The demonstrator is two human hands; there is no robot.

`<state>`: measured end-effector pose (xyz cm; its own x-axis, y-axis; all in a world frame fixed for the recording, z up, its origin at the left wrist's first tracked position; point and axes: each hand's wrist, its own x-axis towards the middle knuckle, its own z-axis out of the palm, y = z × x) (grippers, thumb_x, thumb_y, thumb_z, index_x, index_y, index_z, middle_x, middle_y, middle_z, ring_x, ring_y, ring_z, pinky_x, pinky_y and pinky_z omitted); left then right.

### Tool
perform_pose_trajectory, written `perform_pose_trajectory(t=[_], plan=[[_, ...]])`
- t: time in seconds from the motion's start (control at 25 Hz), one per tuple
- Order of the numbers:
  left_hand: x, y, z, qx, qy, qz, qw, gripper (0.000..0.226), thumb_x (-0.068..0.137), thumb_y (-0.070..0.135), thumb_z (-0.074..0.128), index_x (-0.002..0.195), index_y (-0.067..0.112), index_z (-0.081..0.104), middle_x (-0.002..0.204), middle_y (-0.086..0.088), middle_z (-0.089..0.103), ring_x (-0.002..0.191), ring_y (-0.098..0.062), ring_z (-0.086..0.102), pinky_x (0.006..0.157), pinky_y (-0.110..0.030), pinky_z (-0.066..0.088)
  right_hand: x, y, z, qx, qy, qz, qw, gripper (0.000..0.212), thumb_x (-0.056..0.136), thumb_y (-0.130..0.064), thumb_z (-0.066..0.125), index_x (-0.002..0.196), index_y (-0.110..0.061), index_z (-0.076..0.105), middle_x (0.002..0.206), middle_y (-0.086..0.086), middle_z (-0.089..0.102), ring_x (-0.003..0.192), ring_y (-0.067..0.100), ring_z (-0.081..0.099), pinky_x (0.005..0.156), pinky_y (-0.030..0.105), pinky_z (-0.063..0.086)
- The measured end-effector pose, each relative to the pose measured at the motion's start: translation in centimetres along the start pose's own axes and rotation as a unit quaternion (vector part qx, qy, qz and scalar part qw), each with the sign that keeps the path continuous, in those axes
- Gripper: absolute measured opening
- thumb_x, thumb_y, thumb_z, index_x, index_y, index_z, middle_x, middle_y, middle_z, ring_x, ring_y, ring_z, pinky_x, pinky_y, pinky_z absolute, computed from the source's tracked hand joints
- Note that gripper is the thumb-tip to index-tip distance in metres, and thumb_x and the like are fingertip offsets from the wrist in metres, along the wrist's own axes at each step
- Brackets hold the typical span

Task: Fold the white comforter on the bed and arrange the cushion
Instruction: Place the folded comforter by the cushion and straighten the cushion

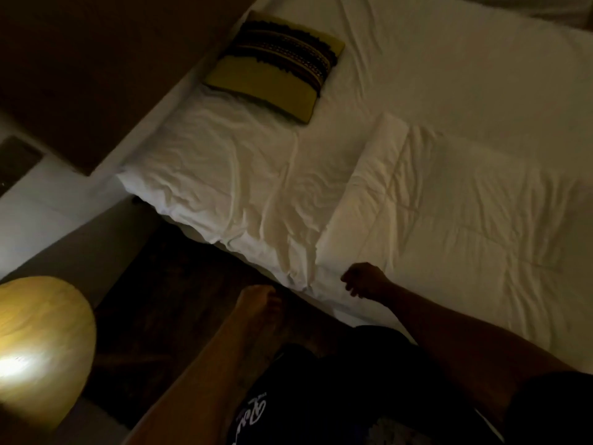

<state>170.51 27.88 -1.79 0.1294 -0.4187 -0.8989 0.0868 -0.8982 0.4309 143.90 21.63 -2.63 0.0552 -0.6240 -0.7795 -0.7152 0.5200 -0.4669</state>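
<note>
My right hand [364, 279], loosely curled, holds nothing beside the folded comforter [449, 213]; my left hand [260, 303] hangs empty; cushion [276, 65] lies apart.

We see a bed [244, 187] covered by a wrinkled white sheet [224, 175], its near edge above a dark floor [167, 284]. On the sheet lies a folded white comforter [449, 207], flat, reaching the near edge. A yellow cushion [276, 67] with a dark patterned band lies flat near the far left edge, apart from the comforter.
</note>
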Motion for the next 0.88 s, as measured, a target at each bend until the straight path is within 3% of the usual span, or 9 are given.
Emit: perform_pose_trajectory(t=[0.08, 0.2, 0.4, 0.6, 0.76, 0.88], plan=[[0.7, 3.9, -2.5, -0.012, -0.005, 0.022, 1.000, 0.023, 0.100, 0.014, 0.049, 0.109, -0.004, 0.060, 0.085, -0.017, 0.065, 0.072, -0.030, 0.063, 0.072, -0.043, 0.054, 0.6, 1.0, 1.3, -0.037, -0.015, 0.035, 0.999, 0.021, 0.091, -0.018, 0.059, 0.096, -0.001, 0.069, 0.087, 0.009, 0.070, 0.070, 0.023, 0.067, 0.062, 0.028, 0.051], [1.9, 11.3, -5.6, -0.060, 0.019, 0.072, 0.995, 0.025, 0.099, 0.023, 0.050, 0.109, 0.003, 0.062, 0.094, -0.016, 0.070, 0.082, -0.030, 0.068, 0.078, -0.043, 0.054, 2.0, 2.9, 1.6, -0.016, -0.023, 0.114, 0.993, 0.027, 0.090, -0.018, 0.057, 0.090, 0.007, 0.067, 0.081, 0.019, 0.070, 0.074, 0.037, 0.069, 0.068, 0.037, 0.051], [5.4, 20.8, -10.3, -0.076, 0.050, 0.110, 0.990, 0.028, 0.095, 0.026, 0.053, 0.108, 0.004, 0.064, 0.101, -0.016, 0.072, 0.094, -0.034, 0.070, 0.081, -0.043, 0.057, 6.2, 1.1, 1.2, 0.100, -0.002, 0.206, 0.974, 0.024, 0.093, -0.017, 0.056, 0.094, 0.005, 0.067, 0.074, 0.016, 0.067, 0.062, 0.029, 0.064, 0.062, 0.033, 0.052], [9.9, 21.6, -13.8, -0.021, 0.068, 0.006, 0.997, 0.025, 0.100, 0.027, 0.049, 0.105, 0.006, 0.061, 0.107, -0.017, 0.067, 0.091, -0.032, 0.066, 0.085, -0.047, 0.054, 13.1, -10.5, 0.6, 0.128, -0.026, 0.153, 0.980, 0.022, 0.091, -0.019, 0.058, 0.091, 0.000, 0.068, 0.067, 0.011, 0.065, 0.055, 0.025, 0.061, 0.055, 0.029, 0.048], [13.3, 21.9, -17.0, 0.011, 0.092, -0.061, 0.994, 0.026, 0.096, 0.023, 0.052, 0.108, 0.001, 0.059, 0.087, -0.014, 0.065, 0.072, -0.028, 0.063, 0.068, -0.037, 0.053, 17.6, -22.8, -1.4, 0.152, -0.008, 0.087, 0.985, 0.017, 0.089, -0.020, 0.061, 0.089, -0.006, 0.070, 0.071, 0.007, 0.070, 0.060, 0.022, 0.065, 0.059, 0.030, 0.053], [16.5, 25.0, -19.5, 0.069, 0.061, -0.086, 0.992, 0.030, 0.096, 0.022, 0.054, 0.112, -0.002, 0.061, 0.095, -0.017, 0.067, 0.083, -0.033, 0.065, 0.078, -0.043, 0.052, 20.3, -31.2, -3.0, 0.170, 0.031, 0.038, 0.984, 0.014, 0.090, -0.018, 0.061, 0.084, -0.009, 0.069, 0.072, 0.006, 0.070, 0.061, 0.019, 0.065, 0.060, 0.030, 0.054]])
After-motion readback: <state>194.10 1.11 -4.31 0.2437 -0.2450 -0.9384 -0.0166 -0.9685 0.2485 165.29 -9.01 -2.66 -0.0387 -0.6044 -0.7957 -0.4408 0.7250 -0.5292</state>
